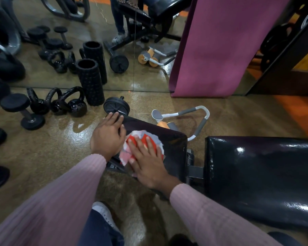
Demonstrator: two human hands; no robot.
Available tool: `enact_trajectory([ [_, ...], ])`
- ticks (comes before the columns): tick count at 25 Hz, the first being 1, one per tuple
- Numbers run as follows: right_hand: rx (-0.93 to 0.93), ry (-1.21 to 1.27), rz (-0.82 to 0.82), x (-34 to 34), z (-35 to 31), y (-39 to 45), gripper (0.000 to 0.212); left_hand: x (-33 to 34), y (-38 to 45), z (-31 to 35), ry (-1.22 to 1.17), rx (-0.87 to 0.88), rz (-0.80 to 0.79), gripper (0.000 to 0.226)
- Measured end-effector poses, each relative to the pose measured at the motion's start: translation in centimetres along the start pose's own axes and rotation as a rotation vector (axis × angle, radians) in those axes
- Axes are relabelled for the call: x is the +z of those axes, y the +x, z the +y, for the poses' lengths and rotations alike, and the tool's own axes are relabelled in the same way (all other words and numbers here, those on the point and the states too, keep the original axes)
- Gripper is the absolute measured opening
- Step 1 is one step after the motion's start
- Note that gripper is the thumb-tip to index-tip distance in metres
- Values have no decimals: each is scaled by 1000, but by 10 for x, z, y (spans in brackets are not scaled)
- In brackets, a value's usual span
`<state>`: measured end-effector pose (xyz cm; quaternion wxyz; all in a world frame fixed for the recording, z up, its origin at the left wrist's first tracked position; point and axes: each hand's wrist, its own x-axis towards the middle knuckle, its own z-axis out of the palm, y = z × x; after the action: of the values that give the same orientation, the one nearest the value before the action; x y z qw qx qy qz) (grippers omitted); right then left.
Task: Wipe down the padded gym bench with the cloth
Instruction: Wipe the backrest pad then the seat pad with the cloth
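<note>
Pressing flat, fingers spread, the right hand [146, 162] pins a red-and-white cloth [140, 148] — glossy black bench [174, 144].

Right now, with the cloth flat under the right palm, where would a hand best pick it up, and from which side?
Probably by the far rim of the cloth, the pale edge past the right hand's fingertips. It lies spread flat on the small bench pad, so come from above and pinch that exposed edge. The left hand rests on the pad's left edge, crowding that side.

Left hand [108, 134] flat, fingers spread, right hand [147, 161] palm-down — both arms extended.
</note>
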<state>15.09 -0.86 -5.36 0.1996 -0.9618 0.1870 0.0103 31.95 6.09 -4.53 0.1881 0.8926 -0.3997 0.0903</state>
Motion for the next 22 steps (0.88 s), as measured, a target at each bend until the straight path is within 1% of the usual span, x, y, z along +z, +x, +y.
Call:
enact_trajectory([
  [2,-107,-44,-21,7,-2,-20,58,0,0,0,-16,7,-5,49],
  [4,-122,-45,-66,8,19,-41,57,1,0,-1,-36,7,-7,49],
  [5,-80,-26,-83,5,31,-46,55,1,-1,-2,-47,3,-7,49],
  [7,40,6,-61,-2,44,-35,52,3,-1,-2,-62,-1,-4,49],
  [9,118,10,-30,-8,35,-5,55,2,0,-2,-83,9,-6,51],
  [10,121,5,-30,-9,22,10,55,1,1,-2,-99,6,-8,53],
  [12,52,-30,-36,-12,-9,26,60,-1,1,-2,-137,-5,-8,57],
  [14,-55,-42,-46,-11,-21,18,62,-3,1,-3,-167,-5,1,59],
  [16,-136,-55,-44,-5,-7,-5,59,-4,0,-3,-174,6,15,60],
  [17,-130,-38,-33,-3,7,-16,57,-4,-1,-4,-172,11,19,59],
  [18,-72,-7,-22,-5,21,-21,55,-3,-1,-4,-166,15,17,58],
  [20,143,50,-21,-11,40,-12,55,-2,-2,-4,-147,15,16,55],
  [21,250,75,-37,-14,42,1,54,-1,-2,-4,-140,20,17,53],
  [22,307,90,-51,-17,37,14,54,-1,-1,-3,-139,22,16,53],
])
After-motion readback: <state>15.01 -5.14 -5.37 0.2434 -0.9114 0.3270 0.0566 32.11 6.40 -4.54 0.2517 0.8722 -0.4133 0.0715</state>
